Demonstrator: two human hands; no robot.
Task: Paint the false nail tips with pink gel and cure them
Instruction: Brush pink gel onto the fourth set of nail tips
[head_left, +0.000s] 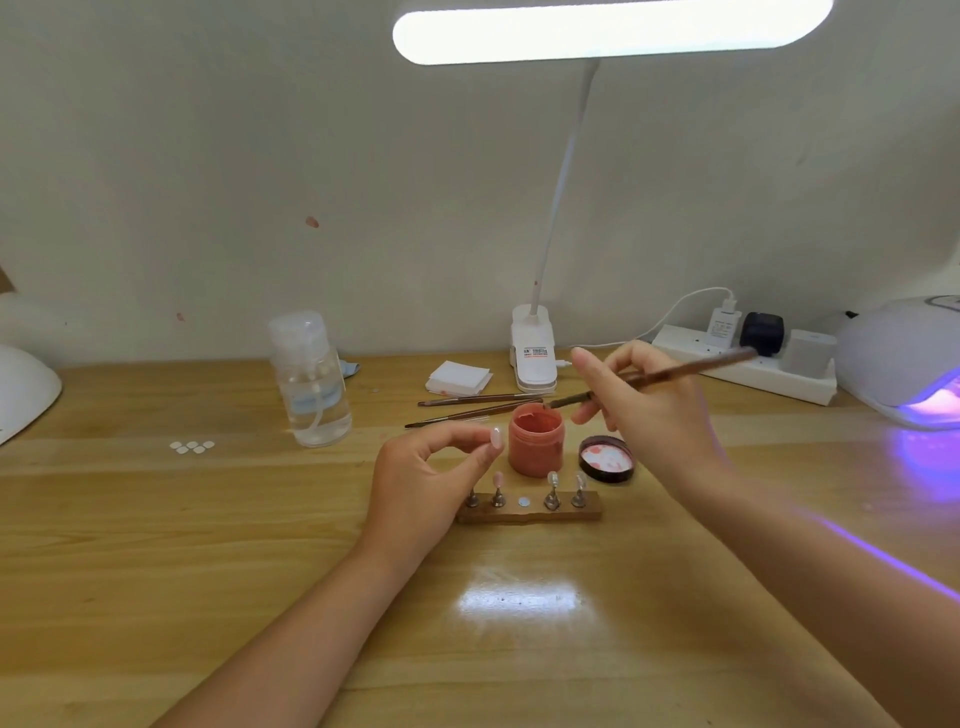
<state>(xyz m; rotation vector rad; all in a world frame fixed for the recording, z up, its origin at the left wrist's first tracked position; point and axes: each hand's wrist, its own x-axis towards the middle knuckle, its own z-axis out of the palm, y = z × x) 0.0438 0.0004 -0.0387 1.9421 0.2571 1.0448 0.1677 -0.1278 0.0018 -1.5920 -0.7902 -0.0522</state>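
Brush (649, 378) sits in right hand (657, 410), pinched pen-style near the ferrule, bristle end at the rim of the open pink gel jar (535, 440), centre frame. Left hand (421, 483) pinches one false nail tip (496, 437) between thumb and forefinger, just left of the jar, held off the desk.

Handling, as I judge it:
- Nail tip: near weightless, thin plastic, curved and slick. Squeeze too hard and it flips out. Hold by the edges or the stand post under it, keep the top face clear.
- Gel: thick, sticky, stays wet until cured. Any touch smears it.
- Jar: small, light, lid off. A sideways brush drag could tip it. Jar lid (607, 459) lies inside-up just right of it.

Wooden holder strip (530, 512) lies below the jar, with four posts standing and one spot bare in the middle. One post carries a pinkish tip, two on the right look clear. Leftmost is hidden by the left hand.

Room and edges:
- Tight cluster: jar, lid and holder nearly touching. Two spare brushes (478, 405) lie just behind the jar.
- Lower frame is open wooden desk (208, 597), good for resting forearms.
- UV curing lamp (904, 364) at right edge, glowing violet, mouth facing in. Path to it crosses bare desk, power strip (743, 364) behind.
- Pump bottle (310, 379) left of centre, well apart.
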